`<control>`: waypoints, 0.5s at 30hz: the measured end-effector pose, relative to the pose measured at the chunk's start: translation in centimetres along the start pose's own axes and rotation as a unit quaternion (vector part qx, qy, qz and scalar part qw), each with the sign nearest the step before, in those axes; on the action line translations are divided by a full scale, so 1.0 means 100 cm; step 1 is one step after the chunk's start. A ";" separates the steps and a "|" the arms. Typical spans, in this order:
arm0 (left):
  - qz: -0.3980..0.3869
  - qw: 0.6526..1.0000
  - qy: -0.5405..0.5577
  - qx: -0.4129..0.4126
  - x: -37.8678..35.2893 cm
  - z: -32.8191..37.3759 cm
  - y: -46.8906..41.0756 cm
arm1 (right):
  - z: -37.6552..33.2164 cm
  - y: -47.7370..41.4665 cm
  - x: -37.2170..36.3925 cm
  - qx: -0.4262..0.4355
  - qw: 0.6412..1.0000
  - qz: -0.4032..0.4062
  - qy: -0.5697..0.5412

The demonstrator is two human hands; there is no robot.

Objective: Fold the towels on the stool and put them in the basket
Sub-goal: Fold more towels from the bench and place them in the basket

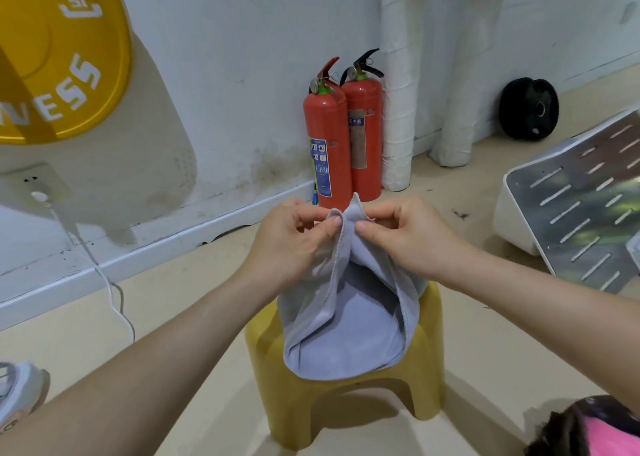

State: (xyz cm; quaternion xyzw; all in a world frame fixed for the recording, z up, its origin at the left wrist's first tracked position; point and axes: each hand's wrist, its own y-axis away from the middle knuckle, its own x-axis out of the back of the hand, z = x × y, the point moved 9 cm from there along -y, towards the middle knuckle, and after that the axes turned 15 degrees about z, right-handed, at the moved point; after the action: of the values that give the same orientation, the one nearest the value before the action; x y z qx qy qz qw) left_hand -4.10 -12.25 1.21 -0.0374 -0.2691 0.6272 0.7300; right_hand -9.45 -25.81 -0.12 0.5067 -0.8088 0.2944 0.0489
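Left hand (291, 237) and right hand (412, 234) pinch top edge of towel (346, 334) over stool (346, 414).

Yellow disc (52, 57): white letters "NESS", start cut off by frame edge; bracketed logo "SL" above. Right fire extinguisher (363, 126): label "灭火器". Left fire extinguisher (325, 137): blue label, print too small to read.

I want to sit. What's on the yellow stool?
A grey towel, pinched up by the left hand and right hand. Whatever lies beneath it on the stool is hidden.
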 end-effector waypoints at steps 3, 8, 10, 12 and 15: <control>0.024 0.999 0.013 -0.026 0.007 0.007 -0.003 | -0.009 0.002 -0.003 0.045 0.999 0.000 0.007; 0.002 0.999 0.032 -0.023 0.008 0.014 -0.004 | -0.025 0.008 -0.004 0.132 0.990 0.007 0.055; -0.031 0.999 0.018 -0.041 0.006 0.017 -0.004 | -0.030 0.010 -0.004 0.167 0.980 0.008 0.107; -0.081 0.994 0.012 -0.070 0.002 0.024 -0.002 | -0.034 0.013 -0.005 0.193 0.971 -0.001 0.139; -0.132 0.986 -0.014 -0.099 -0.002 0.031 0.000 | -0.040 0.017 -0.009 0.222 0.962 -0.020 0.159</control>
State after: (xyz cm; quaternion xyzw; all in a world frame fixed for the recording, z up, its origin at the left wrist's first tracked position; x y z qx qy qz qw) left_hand -5.43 -13.33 3.80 -0.0650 -0.3424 0.4962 0.7952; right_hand -11.37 -22.46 2.12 0.4673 -0.6951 0.5419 0.0690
